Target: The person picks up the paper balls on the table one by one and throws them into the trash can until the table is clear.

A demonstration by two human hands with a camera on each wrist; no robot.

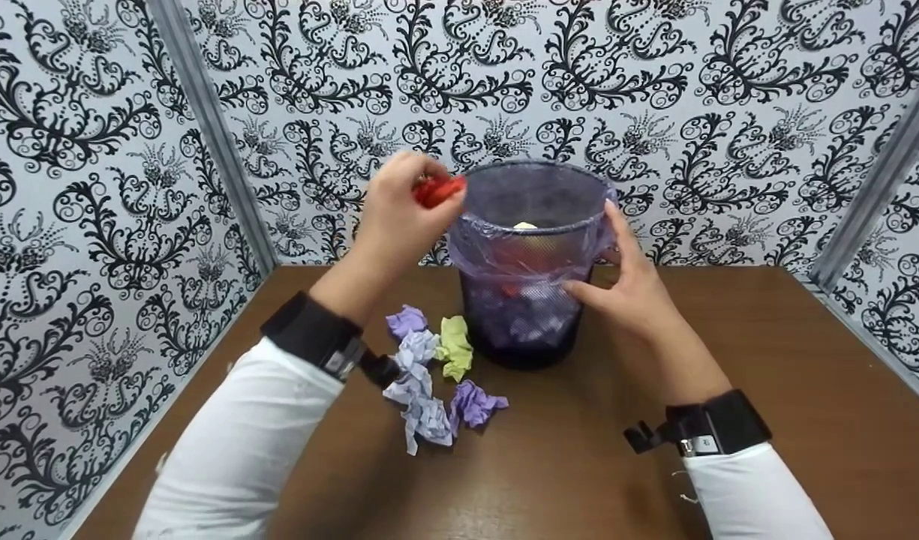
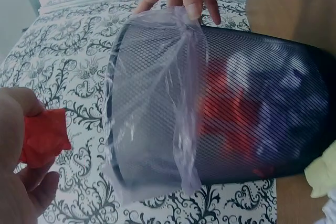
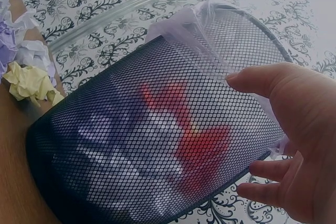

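Bin (image 1: 530, 300) part-filled with crumpled paper. Left hand (image 1: 399, 210) pinching red wad (image 1: 438, 189) at rim; right hand (image 1: 628, 281) relaxed, steadying side. Five wads (image 1: 436, 375) left on table (image 1: 654, 465).

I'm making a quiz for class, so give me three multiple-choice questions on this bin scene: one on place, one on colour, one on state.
1. Where do the loose paper balls lie?
A. left of the bin
B. behind the bin
C. on the rim

2. What colour is the paper in the left hand?
A. yellow
B. red
C. purple

3. What is the right hand doing?
A. holding paper
B. clenched in a fist
C. resting open against the bin

Answers: A, they lie on the table at its left foot; B, red shows between the fingers; C, straight fingers touch the mesh.
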